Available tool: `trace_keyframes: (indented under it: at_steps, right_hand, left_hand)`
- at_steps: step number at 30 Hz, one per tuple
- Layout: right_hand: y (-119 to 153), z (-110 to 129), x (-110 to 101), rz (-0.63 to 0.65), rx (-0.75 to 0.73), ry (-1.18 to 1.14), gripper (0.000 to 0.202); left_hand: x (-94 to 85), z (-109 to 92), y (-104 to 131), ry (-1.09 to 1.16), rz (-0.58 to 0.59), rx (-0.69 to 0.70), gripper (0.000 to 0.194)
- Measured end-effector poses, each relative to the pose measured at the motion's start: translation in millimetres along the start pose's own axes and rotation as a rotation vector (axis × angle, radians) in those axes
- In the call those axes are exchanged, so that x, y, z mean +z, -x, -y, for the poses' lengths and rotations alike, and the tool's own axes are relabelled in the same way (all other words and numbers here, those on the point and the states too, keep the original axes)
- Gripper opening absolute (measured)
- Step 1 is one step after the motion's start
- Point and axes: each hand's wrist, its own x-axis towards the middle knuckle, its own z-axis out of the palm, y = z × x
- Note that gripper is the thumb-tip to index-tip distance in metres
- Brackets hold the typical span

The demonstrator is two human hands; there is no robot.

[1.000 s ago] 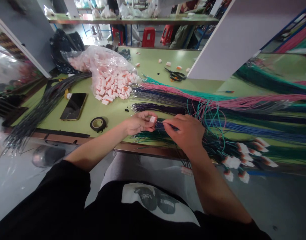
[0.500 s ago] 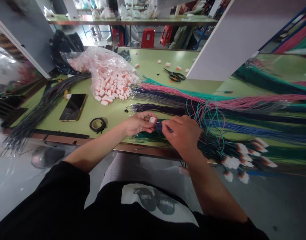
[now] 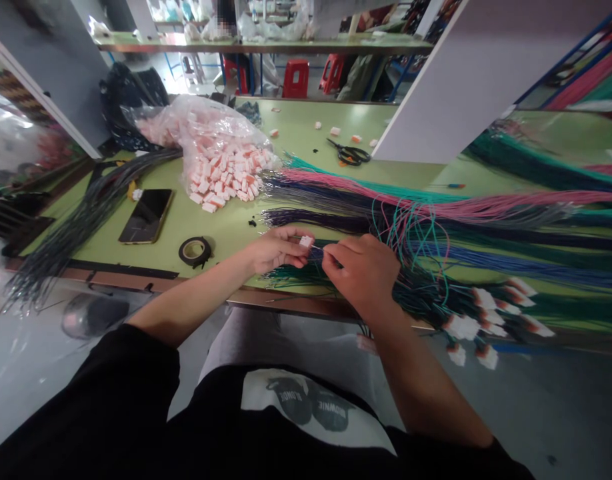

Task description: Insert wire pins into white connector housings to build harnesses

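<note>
Between the thumb and fingers of my left hand [image 3: 279,249] is a small white plastic connector housing [image 3: 305,241]. My right hand [image 3: 365,270] pinches a thin wire [image 3: 318,249] whose tip points at the housing's right side; whether it has entered a slot is too small to tell. Both hands hover over the front of the green table, above dark green wires [image 3: 291,272]. Beyond them lie bundles of black wires [image 3: 306,217] and pink wires [image 3: 336,180]. A heap of white and orange connector housings [image 3: 223,175] spills from a clear plastic bag [image 3: 206,113].
Left of my hands are black tape [image 3: 195,251], a phone [image 3: 146,215] and a grey wire bundle [image 3: 106,183]. Scissors [image 3: 350,152] lie by a pale upright panel [image 3: 436,87]. Wired connectors [image 3: 463,327] hang over the table's front edge at right. Red stools [image 3: 296,79] stand behind.
My right hand has shifted very slightly left and down, still pinching the wire. The left hand keeps its hold on the connector housing almost without moving.
</note>
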Motion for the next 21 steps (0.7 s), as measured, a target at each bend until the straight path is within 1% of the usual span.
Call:
trace_keyframes:
  at_steps: [5, 10, 13, 15, 17, 18, 19, 21]
  right_hand:
    - [0.4, 3.1, 1.8, -0.010, -0.009, -0.011, 0.028]
    - [1.2, 3.9, 10.9, -0.048, -0.056, -0.008, 0.028]
    - [2.6, 6.8, 19.8, -0.055, -0.042, -0.031, 0.031]
    - [3.5, 10.8, 22.8, -0.027, -0.014, -0.055, 0.032]
    - [2.7, 14.0, 19.6, 0.052, 0.040, -0.085, 0.032]
    - [1.1, 13.7, 15.2, 0.120, 0.081, -0.112, 0.030]
    - [-1.8, 11.2, 9.3, 0.212, 0.122, -0.155, 0.029]
    - [-12.2, -2.3, -4.4, 0.447, 0.155, -0.322, 0.026]
  left_hand:
    - [2.3, -2.1, 1.4, 0.002, 0.012, -0.015, 0.031]
    - [4.6, -2.1, 1.4, -0.016, -0.020, -0.025, 0.030]
    - [5.7, -0.5, 1.1, -0.018, -0.037, -0.028, 0.029]
    - [5.5, 0.4, 1.3, -0.020, -0.041, -0.027, 0.028]
    - [4.6, 0.6, 1.9, -0.024, -0.035, -0.026, 0.028]
    - [4.2, 0.3, 2.3, -0.028, -0.026, -0.029, 0.028]
    - [3.8, -0.3, 2.7, -0.031, -0.013, -0.035, 0.029]
    - [3.3, -2.0, 3.1, -0.030, 0.024, -0.046, 0.032]
